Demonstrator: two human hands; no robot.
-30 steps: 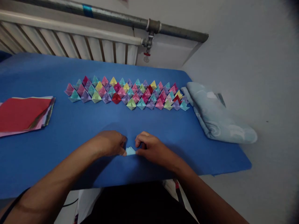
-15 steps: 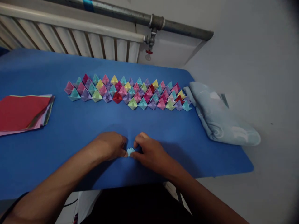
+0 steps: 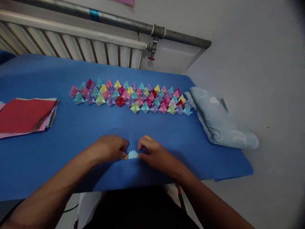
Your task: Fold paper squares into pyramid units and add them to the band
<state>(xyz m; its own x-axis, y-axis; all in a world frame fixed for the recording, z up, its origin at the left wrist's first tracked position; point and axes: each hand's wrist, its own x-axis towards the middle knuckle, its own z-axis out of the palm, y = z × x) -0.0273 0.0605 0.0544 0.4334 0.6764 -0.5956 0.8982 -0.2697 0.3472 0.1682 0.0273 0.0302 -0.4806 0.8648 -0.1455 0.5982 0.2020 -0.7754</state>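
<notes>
A small light-blue folded paper (image 3: 132,154) lies near the front of the blue table, its jagged points facing away from me. My left hand (image 3: 115,148) has its thumb on the paper's left corner, with the fingers curled in. At the right corner, my right hand (image 3: 152,150) presses with its thumb, and its index finger is bent above. Beyond the hands stand rows of folded paper boats (image 3: 130,101) in pink, purple, yellow, green, red and blue.
A stack of coloured paper sheets (image 3: 26,115), red on top, lies at the left. On the right is a folded pale-blue cloth (image 3: 221,124) by the wall. A white radiator (image 3: 83,35) and a metal pipe (image 3: 124,20) run behind the blue table (image 3: 78,127).
My hands have moved slightly apart, so more of the light-blue paper shows between the thumbs. The camera view has shifted a little.
</notes>
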